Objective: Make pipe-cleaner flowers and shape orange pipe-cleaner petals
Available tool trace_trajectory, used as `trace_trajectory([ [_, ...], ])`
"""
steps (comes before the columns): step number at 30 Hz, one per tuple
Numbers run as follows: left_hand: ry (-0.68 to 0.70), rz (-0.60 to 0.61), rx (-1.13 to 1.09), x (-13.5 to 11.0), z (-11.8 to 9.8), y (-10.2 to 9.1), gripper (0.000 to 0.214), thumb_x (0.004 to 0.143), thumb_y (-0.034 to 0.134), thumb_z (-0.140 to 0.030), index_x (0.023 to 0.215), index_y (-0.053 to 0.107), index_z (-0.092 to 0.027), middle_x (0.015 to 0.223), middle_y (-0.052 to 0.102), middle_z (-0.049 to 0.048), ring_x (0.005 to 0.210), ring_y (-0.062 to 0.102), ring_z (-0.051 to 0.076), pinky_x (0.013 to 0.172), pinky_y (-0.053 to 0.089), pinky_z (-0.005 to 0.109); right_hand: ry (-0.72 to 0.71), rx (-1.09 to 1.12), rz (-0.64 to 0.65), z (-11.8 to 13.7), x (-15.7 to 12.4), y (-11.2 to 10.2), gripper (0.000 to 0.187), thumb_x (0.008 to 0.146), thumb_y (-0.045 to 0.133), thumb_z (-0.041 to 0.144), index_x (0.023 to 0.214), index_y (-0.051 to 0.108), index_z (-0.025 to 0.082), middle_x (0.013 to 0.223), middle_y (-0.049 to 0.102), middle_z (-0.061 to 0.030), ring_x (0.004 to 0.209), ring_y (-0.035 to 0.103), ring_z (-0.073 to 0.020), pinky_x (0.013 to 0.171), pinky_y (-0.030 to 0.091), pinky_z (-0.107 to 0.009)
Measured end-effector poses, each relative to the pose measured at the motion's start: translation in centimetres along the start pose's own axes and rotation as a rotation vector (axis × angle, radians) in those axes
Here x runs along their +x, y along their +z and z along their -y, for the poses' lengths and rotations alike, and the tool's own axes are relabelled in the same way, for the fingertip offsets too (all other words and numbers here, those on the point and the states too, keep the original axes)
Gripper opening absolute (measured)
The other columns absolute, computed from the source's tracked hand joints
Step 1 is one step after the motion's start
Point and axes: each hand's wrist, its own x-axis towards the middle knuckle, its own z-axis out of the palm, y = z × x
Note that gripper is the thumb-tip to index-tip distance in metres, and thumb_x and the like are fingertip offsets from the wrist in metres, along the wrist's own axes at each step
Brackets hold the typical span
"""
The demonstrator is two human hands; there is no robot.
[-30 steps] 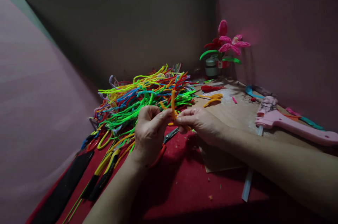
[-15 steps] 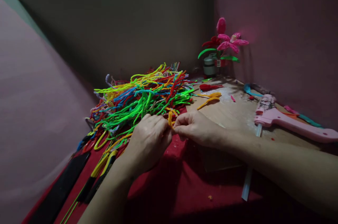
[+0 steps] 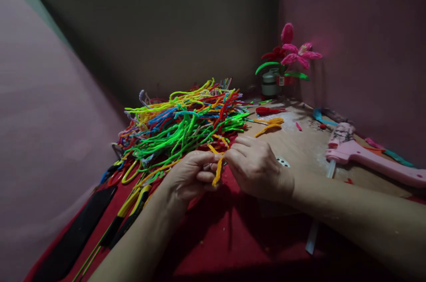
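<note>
And the hands turn over vs. half a sec ago: L hand (image 3: 195, 173) rolls so its curled fingers show, R hand (image 3: 258, 166) goes knuckles-up, and the orange pipe cleaner (image 3: 218, 173) flips from end-up to end-down! L thumb and forefinger pinch it narrow; R fingers close on it too, tips partly hidden. It sits right btwn the two, neither hand nearer: L on its left, R on its right. Long axis of the loose end runs down toward the wearer, leaning a bit left, w/ another orange strand poking up-left behind. Pipe cleaner pile (image 3: 186, 124) lies just beyond; pink glue gun (image 3: 369, 158) well apart, far R on the board (image 3: 296, 140).
</note>
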Motion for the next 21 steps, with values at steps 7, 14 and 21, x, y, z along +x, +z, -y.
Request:
trace_trajectory([
  [7, 0.442, -0.384, 0.445, -0.8, -0.1, 0.2, 0.023, 0.072, 0.063, -0.033, 0.063, 0.056, -0.012, 0.047, 0.043, -0.0042, 0.037, 0.033, 0.003, 0.036, 0.022, 0.016, 0.416, 0.48, -0.007, -0.3, 0.5, -0.2, 0.015, 0.078, 0.047, 0.014, 0.068, 0.058, 0.014, 0.062, 0.057, -0.0034, 0.06, 0.049, -0.0125, 0.058, 0.037, -0.025],
  [14, 1.091, -0.338, 1.164, -1.5, -0.3, -0.1, 0.005, 0.077, 0.06, -0.02, 0.079, 0.064, -0.019, 0.086, 0.059, 0.0045, 0.082, 0.055, 0.015, 0.074, 0.044, 0.026, 0.728, 1.007, 0.119, -0.3, 1.3, -0.7, 0.014, 0.073, 0.054, 0.021, 0.061, 0.056, 0.015, 0.056, 0.051, 0.0019, 0.053, 0.046, -0.009, 0.053, 0.037, -0.023],
  [21, 0.783, -0.333, 1.039, -1.7, 0.0, 0.7, 0.014, 0.08, 0.053, -0.025, 0.069, 0.052, -0.017, 0.064, 0.047, -0.0013, 0.06, 0.043, 0.01, 0.056, 0.037, 0.022, 0.65, 0.854, 0.125, 0.5, 1.0, -0.9, 0.014, 0.075, 0.051, 0.017, 0.061, 0.054, 0.016, 0.054, 0.051, 0.0023, 0.051, 0.044, -0.0083, 0.051, 0.035, -0.022],
])
